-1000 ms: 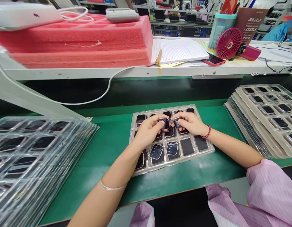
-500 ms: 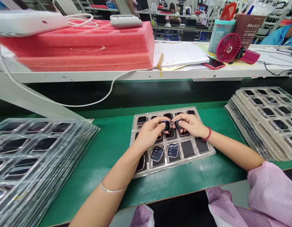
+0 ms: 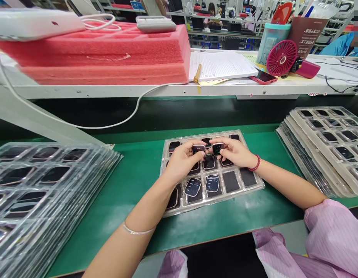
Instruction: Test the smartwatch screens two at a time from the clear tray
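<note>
My left hand (image 3: 183, 158) grips a smartwatch (image 3: 198, 148) with a dark screen, thumb at its lower edge. Close beside it, my right hand (image 3: 235, 152) pinches a second smartwatch (image 3: 218, 148), its face turned up toward me. Both are held above a clear plastic tray (image 3: 219, 199) whose pockets hold several more watch bodies. In the front row, two watches with lit screens, one tilted (image 3: 192, 187) and one straighter (image 3: 212, 183), lie on their pockets. The two front pockets at the right show only dark pads (image 3: 231, 181).
Stacked trays of watches stand at the left (image 3: 54, 175) and the right (image 3: 329, 137) of the green bench (image 3: 132, 181). Above, a white shelf (image 3: 167, 91) carries red foam (image 3: 109, 58), papers (image 3: 222, 65), a pink fan (image 3: 281, 58) and a phone (image 3: 264, 77). A white cable (image 3: 135, 110) hangs below the shelf.
Both watches have tilted slightly in my fingers, and the left one has shifted a little left and up. The green marks on their screens no longer show clearly.
</note>
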A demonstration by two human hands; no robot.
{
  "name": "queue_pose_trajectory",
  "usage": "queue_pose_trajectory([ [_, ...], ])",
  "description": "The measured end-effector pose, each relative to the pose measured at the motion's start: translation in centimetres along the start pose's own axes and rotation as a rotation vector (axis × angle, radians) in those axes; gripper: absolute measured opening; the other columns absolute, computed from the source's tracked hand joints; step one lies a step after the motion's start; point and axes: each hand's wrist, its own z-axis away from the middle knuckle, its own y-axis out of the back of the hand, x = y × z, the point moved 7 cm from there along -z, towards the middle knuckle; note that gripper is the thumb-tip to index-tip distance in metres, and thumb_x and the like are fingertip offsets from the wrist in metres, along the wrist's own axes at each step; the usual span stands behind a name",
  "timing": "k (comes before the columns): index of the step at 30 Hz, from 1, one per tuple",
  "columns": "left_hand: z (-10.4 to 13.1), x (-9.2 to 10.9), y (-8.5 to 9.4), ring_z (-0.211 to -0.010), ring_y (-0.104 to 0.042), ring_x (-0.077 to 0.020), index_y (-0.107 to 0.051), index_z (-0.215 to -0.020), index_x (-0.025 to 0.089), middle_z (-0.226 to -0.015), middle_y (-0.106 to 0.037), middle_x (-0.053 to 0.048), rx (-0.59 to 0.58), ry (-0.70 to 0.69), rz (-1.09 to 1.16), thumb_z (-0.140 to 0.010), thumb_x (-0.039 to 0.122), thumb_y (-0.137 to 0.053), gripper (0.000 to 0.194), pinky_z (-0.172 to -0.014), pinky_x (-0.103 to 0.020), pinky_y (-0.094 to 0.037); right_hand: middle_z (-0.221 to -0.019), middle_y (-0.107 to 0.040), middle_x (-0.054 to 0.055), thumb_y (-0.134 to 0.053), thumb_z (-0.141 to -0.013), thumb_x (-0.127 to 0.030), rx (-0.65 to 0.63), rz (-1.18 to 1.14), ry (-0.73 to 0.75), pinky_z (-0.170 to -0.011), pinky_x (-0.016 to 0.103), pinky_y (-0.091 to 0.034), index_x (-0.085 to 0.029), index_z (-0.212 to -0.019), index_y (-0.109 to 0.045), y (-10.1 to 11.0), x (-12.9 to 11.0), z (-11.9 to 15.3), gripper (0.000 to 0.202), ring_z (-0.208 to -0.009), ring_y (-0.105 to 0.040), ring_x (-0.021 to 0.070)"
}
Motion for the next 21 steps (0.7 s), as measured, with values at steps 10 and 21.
queue_pose_trajectory([
  [10,-0.02,-0.23,-0.35,-0.088,-0.071,-0.0240,-0.067,-0.105,0.016,-0.096,-0.074,-0.007,-0.040,0.028,0.033,-0.069,0.025,-0.075,0.038,-0.081,-0.038,-0.055,-0.128,-0.065,0.013,-0.053,-0.082,-0.013,0.005,-0.013,-0.013,-0.066,0.027,-0.061,-0.016,-0.130,-0.057,0.06,0.09,0.04,0.048,-0.083,-0.071,0.0156],
  [21,0.16,-0.11,-0.17,-0.085,-0.070,-0.0224,-0.067,-0.107,0.016,-0.096,-0.074,-0.007,-0.036,0.030,0.001,-0.071,0.027,-0.075,0.039,-0.079,-0.036,-0.055,-0.111,-0.071,0.010,-0.053,-0.084,-0.015,0.015,-0.007,-0.004,-0.063,0.025,-0.060,-0.015,-0.128,-0.058,0.05,0.05,0.01,0.044,-0.079,-0.071,0.0148],
])
